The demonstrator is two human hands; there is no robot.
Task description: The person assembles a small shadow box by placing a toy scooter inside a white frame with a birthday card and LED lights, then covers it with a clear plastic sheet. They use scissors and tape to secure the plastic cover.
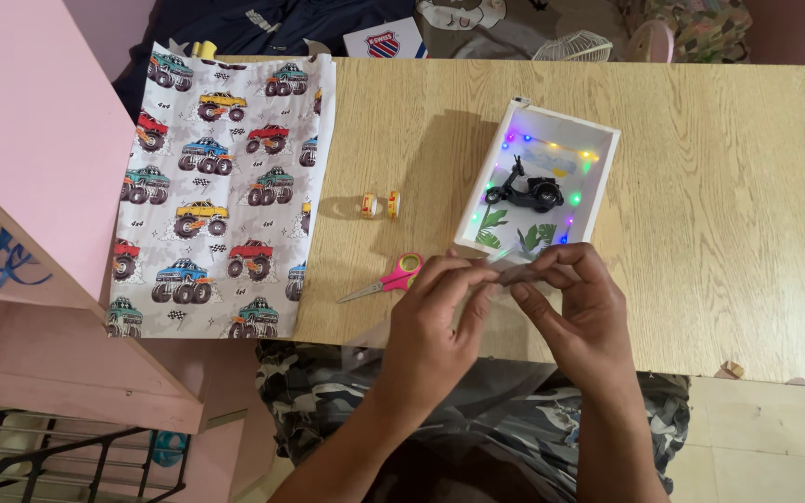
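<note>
Both hands, left (430, 321) and right (581, 312), pinch a clear sheet (514, 273) over the tabletop (719, 233), beside the lit box (540, 182) and scissors (386, 279).

Can't really tell what the thin grey strip (524, 274) is, it's mostly buried under the fingers of the left hand (430, 321) and right hand (579, 312). The scissors (386, 279) handle slips behind the left hand. The patterned sheet (221, 186) (monster trucks) has its left edge hidden by pink furniture (39, 158).

Head-worn view, steeply downward, close over the wooden table (701, 186).
</note>
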